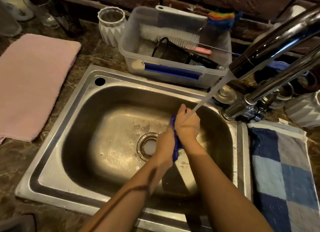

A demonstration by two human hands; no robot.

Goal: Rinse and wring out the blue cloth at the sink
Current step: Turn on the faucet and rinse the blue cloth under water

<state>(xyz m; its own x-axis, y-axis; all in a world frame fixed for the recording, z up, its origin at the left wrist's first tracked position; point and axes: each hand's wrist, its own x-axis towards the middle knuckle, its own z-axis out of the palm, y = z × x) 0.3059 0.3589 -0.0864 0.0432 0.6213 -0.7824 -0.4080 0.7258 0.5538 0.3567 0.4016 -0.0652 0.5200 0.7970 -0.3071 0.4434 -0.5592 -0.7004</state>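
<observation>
The blue cloth [176, 145] is bunched into a narrow roll between both hands, over the steel sink [57, 162] near its right side. My left hand [164, 147] grips the cloth's lower part just right of the drain [147, 146]. My right hand [187, 124] grips the upper part. Only thin strips of blue show between the hands. Water [211, 91] streams down from the chrome faucet [270, 43] and lands on my right hand.
A clear plastic tub [131, 58] with brushes and a black mesh cup stands behind the sink. A pink towel [32, 82] lies on the counter at left, a blue checked towel [280, 176] at right. White ribbed vases stand at the back and far right.
</observation>
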